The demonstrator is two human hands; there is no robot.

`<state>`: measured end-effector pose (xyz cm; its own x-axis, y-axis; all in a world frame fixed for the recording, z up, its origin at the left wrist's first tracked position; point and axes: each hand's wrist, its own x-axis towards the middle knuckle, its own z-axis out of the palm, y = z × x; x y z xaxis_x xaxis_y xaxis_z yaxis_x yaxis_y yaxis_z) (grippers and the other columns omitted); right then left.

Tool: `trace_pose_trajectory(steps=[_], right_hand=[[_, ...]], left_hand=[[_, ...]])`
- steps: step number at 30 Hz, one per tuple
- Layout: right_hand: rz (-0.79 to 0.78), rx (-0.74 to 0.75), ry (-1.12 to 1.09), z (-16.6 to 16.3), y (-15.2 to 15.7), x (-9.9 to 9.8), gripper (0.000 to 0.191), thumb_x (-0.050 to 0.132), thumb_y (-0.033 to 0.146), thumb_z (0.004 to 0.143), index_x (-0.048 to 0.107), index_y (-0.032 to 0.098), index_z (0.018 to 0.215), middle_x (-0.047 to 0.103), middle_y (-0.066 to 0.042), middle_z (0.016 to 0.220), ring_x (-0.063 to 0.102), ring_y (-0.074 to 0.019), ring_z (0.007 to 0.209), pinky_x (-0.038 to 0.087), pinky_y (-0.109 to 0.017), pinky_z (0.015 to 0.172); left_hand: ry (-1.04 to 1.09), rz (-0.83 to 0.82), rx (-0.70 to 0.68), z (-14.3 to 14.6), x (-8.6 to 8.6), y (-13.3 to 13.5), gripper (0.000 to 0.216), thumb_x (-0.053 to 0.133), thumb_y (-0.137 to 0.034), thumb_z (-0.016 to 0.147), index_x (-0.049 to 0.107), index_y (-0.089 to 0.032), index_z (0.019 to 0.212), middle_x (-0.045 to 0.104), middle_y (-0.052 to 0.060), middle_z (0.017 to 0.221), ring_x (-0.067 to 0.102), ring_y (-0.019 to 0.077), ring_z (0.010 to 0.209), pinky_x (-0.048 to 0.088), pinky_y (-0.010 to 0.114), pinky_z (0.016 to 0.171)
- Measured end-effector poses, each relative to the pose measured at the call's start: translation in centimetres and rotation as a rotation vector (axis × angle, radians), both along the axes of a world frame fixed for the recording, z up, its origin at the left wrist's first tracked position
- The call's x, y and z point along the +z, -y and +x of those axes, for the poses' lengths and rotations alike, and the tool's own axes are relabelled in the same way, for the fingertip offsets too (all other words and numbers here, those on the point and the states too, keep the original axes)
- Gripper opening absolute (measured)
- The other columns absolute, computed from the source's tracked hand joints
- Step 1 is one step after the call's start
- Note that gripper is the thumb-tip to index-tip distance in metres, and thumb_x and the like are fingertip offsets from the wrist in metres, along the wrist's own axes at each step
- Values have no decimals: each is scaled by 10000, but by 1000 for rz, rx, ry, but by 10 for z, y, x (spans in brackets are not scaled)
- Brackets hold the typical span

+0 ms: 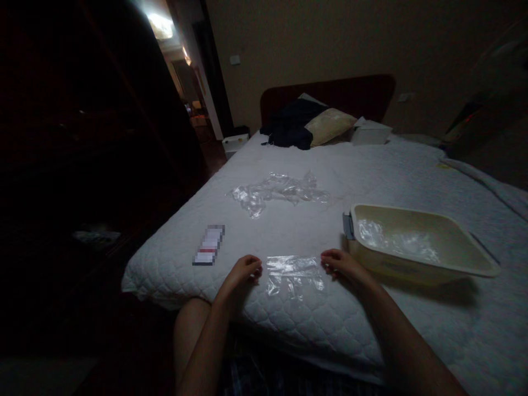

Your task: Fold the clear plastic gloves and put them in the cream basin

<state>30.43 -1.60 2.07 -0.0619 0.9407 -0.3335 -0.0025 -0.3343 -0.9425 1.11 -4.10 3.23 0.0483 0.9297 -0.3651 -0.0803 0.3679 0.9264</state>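
A clear plastic bag (295,272), flat and wrinkled with a straight upper edge, is spread between my two hands just over the bed's front part. My left hand (246,268) is at its left side, thumb and forefinger pinched together near the upper corner; the thin see-through edge there is hard to make out. On the opposite side, my right hand (339,262) has its fingertips closed at the upper right corner. Farther up the bed lies a crumpled heap of clear plastic (280,190).
A cream plastic tub (412,269) with grey handles stands at the right, shiny clear plastic inside. A blurred-out phone-like object (209,246) lies left on the white quilted bed (165,258). Dark cloth (286,124), a pillow (330,126) and a white box (371,133) sit by the headboard.
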Motion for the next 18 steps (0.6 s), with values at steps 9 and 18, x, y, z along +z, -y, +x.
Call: trace_pose_trajectory(steps=[9,18], right_hand=[[23,102,-6,-15,-2,-17,299,691,280,571,556,159,809,525,45,571,440,-55,437,291,-183,399],[184,76,36,-21,-22,-17,215,639,342,610,544,168,694,477,52,537,407,-69,442,285,-199,416]], left_hand=[[19,-30,-64,23,-13,-6,258,724,-277,538,560,-114,654,528,-1,577,499,82,503,369,198,489],[42,204,-16,32,-18,-32,254,711,-264,565,524,-137,682,526,-17,619,512,73,538,376,179,506]])
